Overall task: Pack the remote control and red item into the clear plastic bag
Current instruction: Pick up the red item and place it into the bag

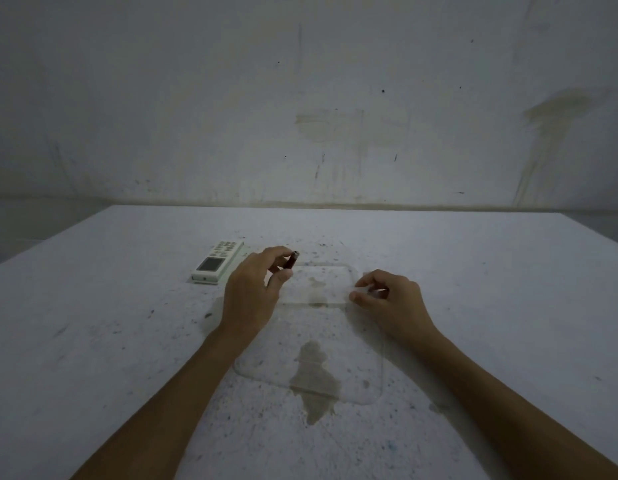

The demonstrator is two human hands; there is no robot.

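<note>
A clear plastic bag point(318, 344) lies flat on the white table, its far end near my fingers. My left hand point(252, 292) holds a small dark red item point(291, 260) with a metal tip between thumb and fingers, just above the bag's far left corner. My right hand point(390, 303) pinches the bag's far right edge. A white remote control point(217, 261) with a small screen lies on the table, left of my left hand and apart from it.
The speckled white table point(110, 341) runs to a stained wall point(300, 116) behind. A brownish stain point(316, 379) shows on the table beneath the bag. Bare tabletop stretches to the left and right of my arms.
</note>
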